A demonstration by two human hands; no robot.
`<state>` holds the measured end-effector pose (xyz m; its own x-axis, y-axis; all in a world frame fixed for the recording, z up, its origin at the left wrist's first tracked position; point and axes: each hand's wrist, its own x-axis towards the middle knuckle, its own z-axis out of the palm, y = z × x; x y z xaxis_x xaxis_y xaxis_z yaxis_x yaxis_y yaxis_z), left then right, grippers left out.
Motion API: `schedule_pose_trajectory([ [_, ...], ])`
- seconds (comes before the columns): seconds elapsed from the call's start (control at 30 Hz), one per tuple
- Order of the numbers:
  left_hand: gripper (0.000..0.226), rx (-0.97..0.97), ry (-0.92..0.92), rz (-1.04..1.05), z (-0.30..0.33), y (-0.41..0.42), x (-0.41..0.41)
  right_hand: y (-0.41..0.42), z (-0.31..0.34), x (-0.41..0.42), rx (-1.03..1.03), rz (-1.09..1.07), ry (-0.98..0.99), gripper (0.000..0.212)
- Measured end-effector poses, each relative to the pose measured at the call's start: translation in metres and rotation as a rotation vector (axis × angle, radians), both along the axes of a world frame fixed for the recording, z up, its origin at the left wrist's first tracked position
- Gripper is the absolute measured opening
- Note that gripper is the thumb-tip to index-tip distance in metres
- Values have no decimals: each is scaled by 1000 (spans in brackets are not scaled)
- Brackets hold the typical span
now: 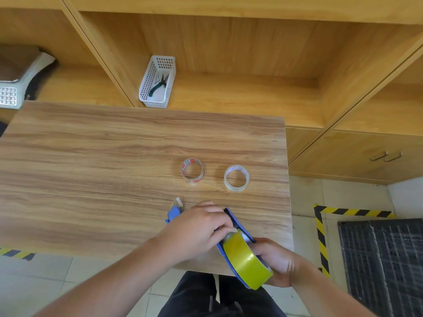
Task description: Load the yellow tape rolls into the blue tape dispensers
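Note:
A yellow tape roll (pixel 246 260) sits in a blue tape dispenser (pixel 239 225) held over the table's near right corner. My right hand (pixel 274 261) grips the dispenser and roll from the right side. My left hand (pixel 196 229) reaches across from the left, its fingertips pinching the tape's loose end at the top of the roll. A second blue dispenser (pixel 173 213) lies on the table behind my left hand, mostly hidden by it.
Two nearly empty clear tape rolls (pixel 192 171) (pixel 236 178) lie flat on the wooden table (pixel 114 168). A white basket (pixel 158 82) with pliers stands on the shelf behind. A scale (pixel 13 88) is at far left. Hazard tape and a black crate (pixel 380 259) are on the floor at right.

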<state>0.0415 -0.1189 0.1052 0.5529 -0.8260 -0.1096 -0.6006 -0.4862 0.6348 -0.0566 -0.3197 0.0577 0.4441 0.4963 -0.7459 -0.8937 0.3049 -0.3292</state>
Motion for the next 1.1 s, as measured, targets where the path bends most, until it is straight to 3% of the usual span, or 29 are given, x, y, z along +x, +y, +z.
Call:
schedule_pose_trajectory([
  [0.17, 32, 24, -61, -126, -11, -6, 19, 4, -4, -5, -3, 72, 40, 49],
  [0.33, 28, 16, -105, -137, -15, -14, 31, 3, -2, -6, 61, 39, 30, 30],
  [0.53, 11, 58, 74, 34, -10, -12, 45, 0, -1, -6, 39, -87, -30, 37],
  [0.73, 9, 126, 267, 211, -3, -4, 59, 8, -3, -6, -24, -148, -115, 35],
  [1.1, 11, 187, 389, 265, 11, 15, 98, 3, 8, -13, -176, -18, -284, 50],
])
